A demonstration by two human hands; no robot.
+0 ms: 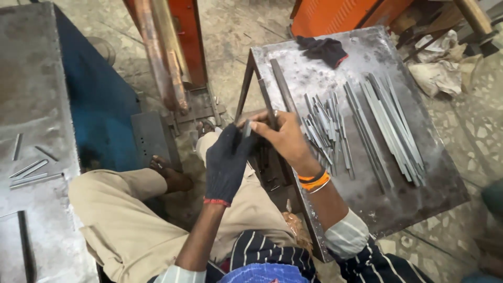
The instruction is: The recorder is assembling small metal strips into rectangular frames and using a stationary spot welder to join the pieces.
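Together, gloved left hand [228, 163] and bare right hand [283, 137] pinching short, flat grey metal strip [247, 129]

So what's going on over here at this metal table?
A seated person is working at the edge of a metal table. The left hand, in a dark glove, and the bare right hand meet on a short metal strip, both with a grip on it. Just past the hands lies a heap of short metal pieces, and beyond that a row of longer metal strips. A second dark glove lies at the table's far edge. A few more strips rest on another steel surface at the left.
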